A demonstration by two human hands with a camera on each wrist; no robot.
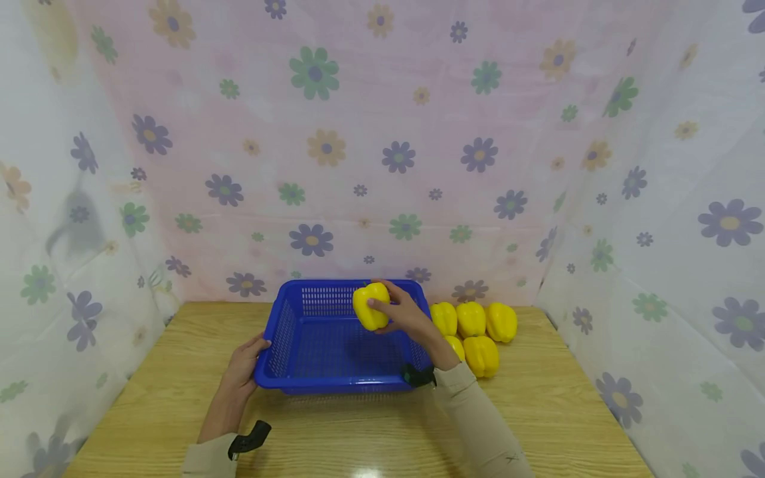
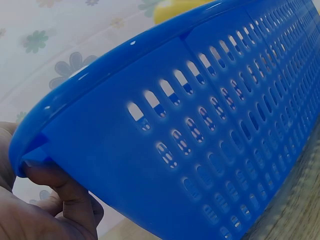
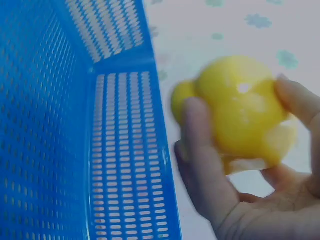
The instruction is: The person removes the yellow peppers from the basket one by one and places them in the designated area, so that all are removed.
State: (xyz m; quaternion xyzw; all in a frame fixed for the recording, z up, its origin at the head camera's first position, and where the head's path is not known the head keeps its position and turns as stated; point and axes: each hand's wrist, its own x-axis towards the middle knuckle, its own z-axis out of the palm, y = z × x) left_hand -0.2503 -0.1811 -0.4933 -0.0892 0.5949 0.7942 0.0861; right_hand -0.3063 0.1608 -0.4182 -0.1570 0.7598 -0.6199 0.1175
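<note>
A blue plastic basket (image 1: 335,382) with slotted walls stands on the table. My left hand (image 1: 242,365) grips its rim at the left side; in the left wrist view the fingers of that hand (image 2: 55,200) curl under the rim's corner. Over the basket's right part, my right hand (image 1: 406,312) holds a yellow bell pepper (image 1: 370,307) between thumb and fingers. The right wrist view shows this pepper (image 3: 245,110) close up, slightly blurred. No pepper is visible on the part of the basket floor that shows.
Several yellow bell peppers (image 1: 471,320) sit in a cluster right of the basket, partly behind my right forearm. The wooden table (image 1: 335,438) meets flower-patterned cloth (image 1: 358,166) at the back and both sides. Black bands (image 1: 250,439) are on my wrists.
</note>
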